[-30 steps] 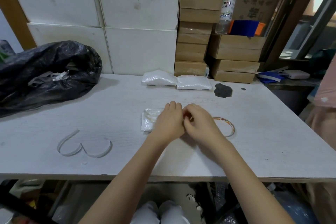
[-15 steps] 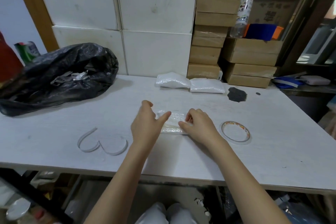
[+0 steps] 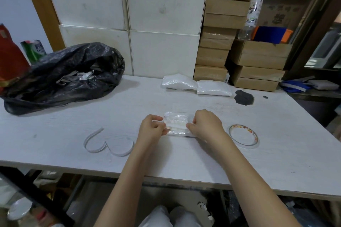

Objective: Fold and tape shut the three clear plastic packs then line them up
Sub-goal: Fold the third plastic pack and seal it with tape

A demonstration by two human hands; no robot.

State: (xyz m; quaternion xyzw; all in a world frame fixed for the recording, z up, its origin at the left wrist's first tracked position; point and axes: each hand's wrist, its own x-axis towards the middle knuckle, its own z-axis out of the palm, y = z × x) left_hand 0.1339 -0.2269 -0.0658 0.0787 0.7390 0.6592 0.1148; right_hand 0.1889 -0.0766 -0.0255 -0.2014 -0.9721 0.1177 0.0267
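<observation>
Head view, clear pack (image 3: 176,123) between left grip (image 3: 151,129) and right grip (image 3: 205,125), both pinching its ends

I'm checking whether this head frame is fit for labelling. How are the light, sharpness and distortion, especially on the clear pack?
Head view: soft, even light, with only faint shadows under the left hand and right hand. The pack shows shiny glare, so its folds are hard to read. Wide-angle bending curves the table edge and tilts the boxes. Slight softness overall.

Both forearms are bare with no sleeves in view, the left hand (image 3: 150,131) and right hand (image 3: 206,125) wear nothing, and white trousers (image 3: 171,217) cover the knees
</observation>
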